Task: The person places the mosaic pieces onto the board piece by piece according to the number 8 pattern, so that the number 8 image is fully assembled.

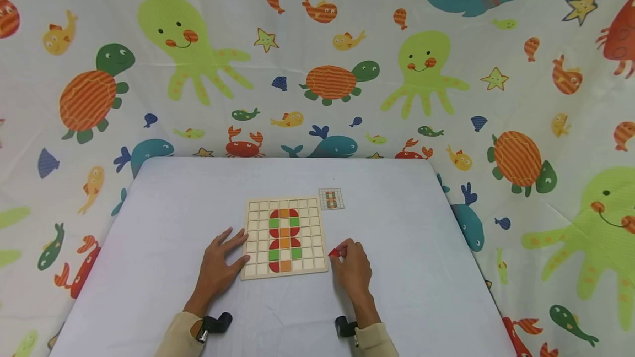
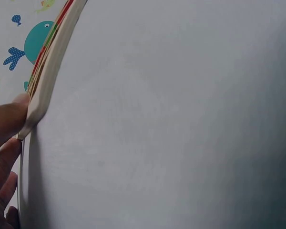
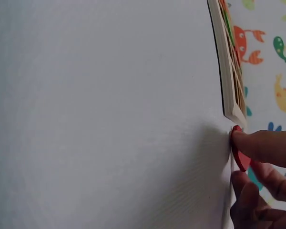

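Observation:
A square wooden grid board (image 1: pixel 308 236) lies on the white table, with red rounded tiles, orange square tiles and green square tiles set in its middle columns. My left hand (image 1: pixel 215 271) rests at the board's left edge, its fingers spread and the thumb near the lower left corner. Just off the right edge, my right hand (image 1: pixel 354 271) pinches a red tile (image 1: pixel 334 253) between thumb and fingers. In the right wrist view that red tile (image 3: pixel 240 157) has a curved side and is held close to the board's corner.
A small pattern card (image 1: pixel 331 199) printed with a similar coloured grid lies beyond the board's upper right corner. The white table (image 1: pixel 421 269) extends to both sides. Behind it hangs a sea-animal patterned cloth (image 1: pixel 278 70). Each wrist wears a black camera mount (image 1: pixel 218 323).

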A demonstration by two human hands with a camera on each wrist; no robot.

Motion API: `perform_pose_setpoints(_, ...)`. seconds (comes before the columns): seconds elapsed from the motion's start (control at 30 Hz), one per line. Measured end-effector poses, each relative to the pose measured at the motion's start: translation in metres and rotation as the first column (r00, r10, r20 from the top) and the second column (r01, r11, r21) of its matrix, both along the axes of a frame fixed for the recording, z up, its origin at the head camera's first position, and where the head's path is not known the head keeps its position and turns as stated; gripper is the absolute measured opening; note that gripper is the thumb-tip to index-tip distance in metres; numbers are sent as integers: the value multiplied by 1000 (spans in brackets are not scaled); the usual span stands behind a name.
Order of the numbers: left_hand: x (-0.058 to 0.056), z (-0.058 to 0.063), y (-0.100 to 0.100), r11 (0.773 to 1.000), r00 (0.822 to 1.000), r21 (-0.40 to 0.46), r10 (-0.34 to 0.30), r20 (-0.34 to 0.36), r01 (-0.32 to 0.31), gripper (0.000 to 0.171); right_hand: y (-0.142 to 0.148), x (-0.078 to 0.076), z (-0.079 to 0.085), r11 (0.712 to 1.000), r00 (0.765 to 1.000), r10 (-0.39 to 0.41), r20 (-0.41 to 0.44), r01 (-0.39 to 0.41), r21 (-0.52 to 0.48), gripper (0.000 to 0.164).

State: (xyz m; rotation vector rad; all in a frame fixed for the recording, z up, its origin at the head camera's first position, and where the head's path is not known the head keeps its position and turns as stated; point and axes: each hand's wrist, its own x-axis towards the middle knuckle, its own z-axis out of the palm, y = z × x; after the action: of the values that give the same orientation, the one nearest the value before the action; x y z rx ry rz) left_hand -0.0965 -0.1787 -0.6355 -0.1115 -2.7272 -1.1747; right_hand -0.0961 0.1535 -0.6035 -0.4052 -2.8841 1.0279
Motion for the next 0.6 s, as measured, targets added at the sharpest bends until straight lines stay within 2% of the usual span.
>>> perform_pose_setpoints(0.33,1,-1,0,1000,1000,-5,0,7,0,58,-7,0,4,986,996,53,-67,-63,-153,22)
perform_pose_setpoints(0.47,2,0,0,1000,1000,-7,4,9,-4,57,-15,2,9,967,985,128,-116,-150,-208,18)
perform_pose_setpoints(0.6,1,2,0,1000,1000,-5,6,9,-6,57,-26,6,12,942,966,228,-123,-250,-223,13)
